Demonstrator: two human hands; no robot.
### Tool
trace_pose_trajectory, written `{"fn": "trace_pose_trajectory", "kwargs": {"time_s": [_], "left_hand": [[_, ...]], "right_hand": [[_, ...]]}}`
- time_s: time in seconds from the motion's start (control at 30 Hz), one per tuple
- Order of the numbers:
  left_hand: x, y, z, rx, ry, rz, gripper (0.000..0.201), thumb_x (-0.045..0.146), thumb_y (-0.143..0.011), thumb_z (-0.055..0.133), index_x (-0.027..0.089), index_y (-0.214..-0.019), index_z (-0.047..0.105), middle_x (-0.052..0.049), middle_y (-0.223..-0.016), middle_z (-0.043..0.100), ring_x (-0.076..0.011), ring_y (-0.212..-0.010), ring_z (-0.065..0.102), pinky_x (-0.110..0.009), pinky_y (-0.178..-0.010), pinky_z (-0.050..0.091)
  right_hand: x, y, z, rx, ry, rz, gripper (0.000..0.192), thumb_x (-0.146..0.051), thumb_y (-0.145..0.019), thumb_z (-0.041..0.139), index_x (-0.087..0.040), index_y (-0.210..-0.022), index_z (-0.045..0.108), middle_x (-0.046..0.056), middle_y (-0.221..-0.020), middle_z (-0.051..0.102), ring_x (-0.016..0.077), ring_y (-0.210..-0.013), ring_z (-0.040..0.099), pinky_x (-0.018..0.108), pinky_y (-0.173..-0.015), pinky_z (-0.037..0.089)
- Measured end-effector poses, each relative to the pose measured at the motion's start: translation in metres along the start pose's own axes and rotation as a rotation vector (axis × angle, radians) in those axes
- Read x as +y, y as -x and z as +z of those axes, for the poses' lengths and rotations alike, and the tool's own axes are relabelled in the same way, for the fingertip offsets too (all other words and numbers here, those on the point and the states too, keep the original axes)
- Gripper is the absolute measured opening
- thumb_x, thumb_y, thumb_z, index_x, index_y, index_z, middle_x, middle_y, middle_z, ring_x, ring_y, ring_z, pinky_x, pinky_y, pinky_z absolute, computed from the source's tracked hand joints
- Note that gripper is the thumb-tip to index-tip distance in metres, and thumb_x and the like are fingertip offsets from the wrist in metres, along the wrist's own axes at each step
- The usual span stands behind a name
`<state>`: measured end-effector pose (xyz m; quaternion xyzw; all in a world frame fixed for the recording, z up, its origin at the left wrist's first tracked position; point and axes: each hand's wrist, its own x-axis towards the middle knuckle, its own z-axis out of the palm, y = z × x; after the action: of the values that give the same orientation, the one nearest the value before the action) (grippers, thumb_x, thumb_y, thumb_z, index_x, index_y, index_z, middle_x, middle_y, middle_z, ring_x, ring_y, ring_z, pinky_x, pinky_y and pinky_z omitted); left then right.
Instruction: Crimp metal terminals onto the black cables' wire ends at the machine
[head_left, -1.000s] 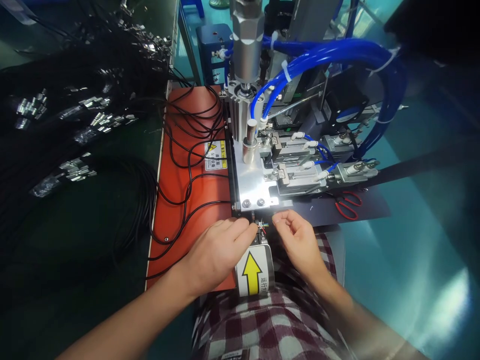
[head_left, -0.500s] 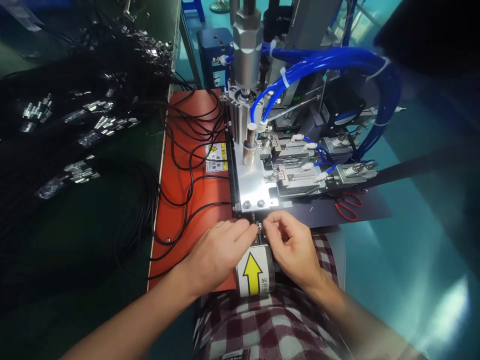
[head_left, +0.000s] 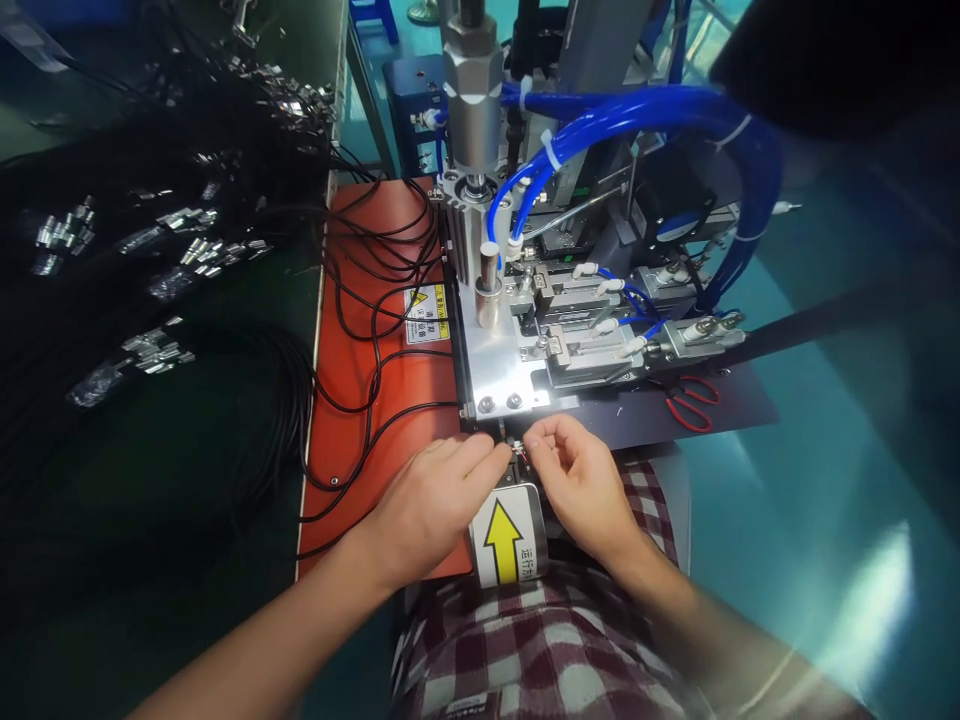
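Tiny wire end (head_left: 517,448) sits right between the left hand (head_left: 439,495) and right hand (head_left: 581,482), seemingly running sideways, about equally near both. Both look pinched (can't tell what's actually gripped, tbh).

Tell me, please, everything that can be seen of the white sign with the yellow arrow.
The white sign shows a black-outlined yellow arrow pointing away from the person, with sideways characters along its right. Its face looks smooth, perhaps plastic, with a rounded upper right corner and a greyish right edge. It sits between the machine and the checked clothing. The left hand is at its upper left; contact is unclear.
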<state>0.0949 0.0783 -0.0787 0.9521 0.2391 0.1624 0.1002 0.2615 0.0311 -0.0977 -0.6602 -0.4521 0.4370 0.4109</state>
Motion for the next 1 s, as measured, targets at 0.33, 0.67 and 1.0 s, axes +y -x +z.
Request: {"fn": "trace_pose_trajectory", "kwargs": {"time_s": [0.33,0.67,1.0], "left_hand": [[-0.001,0.001,0.0,-0.015,-0.009,0.001,0.028,0.012,-0.095,0.033,0.008,-0.106,0.058,-0.008,-0.084,0.062,-0.0186,-0.066,0.053,-0.03,-0.059,0.047],[0.0,0.001,0.0,-0.009,-0.015,-0.008,0.027,0.013,-0.095,0.033,0.008,-0.106,0.057,-0.009,-0.084,0.062,-0.0184,-0.068,0.055,-0.029,-0.059,0.048],[0.001,0.0,-0.002,-0.024,-0.036,-0.014,0.029,0.012,-0.095,0.031,0.01,-0.105,0.058,-0.008,-0.083,0.062,-0.0169,-0.067,0.056,-0.028,-0.06,0.048]], "right_hand": [[0.012,-0.004,-0.009,-0.118,-0.4,0.357,0.026,-0.043,-0.076,0.063,-0.018,-0.069,0.056,-0.008,-0.05,0.042,0.0071,-0.04,0.031,0.021,-0.038,0.022],[-0.001,0.018,-0.006,0.008,0.006,0.05,0.018,-0.034,-0.08,0.059,-0.018,-0.075,0.061,-0.001,-0.06,0.051,0.0114,-0.051,0.043,0.024,-0.046,0.035],[0.006,0.0,-0.011,-0.138,-0.287,0.209,0.016,-0.031,-0.08,0.06,-0.019,-0.071,0.057,-0.006,-0.05,0.044,0.0088,-0.042,0.037,0.022,-0.041,0.027]]}}
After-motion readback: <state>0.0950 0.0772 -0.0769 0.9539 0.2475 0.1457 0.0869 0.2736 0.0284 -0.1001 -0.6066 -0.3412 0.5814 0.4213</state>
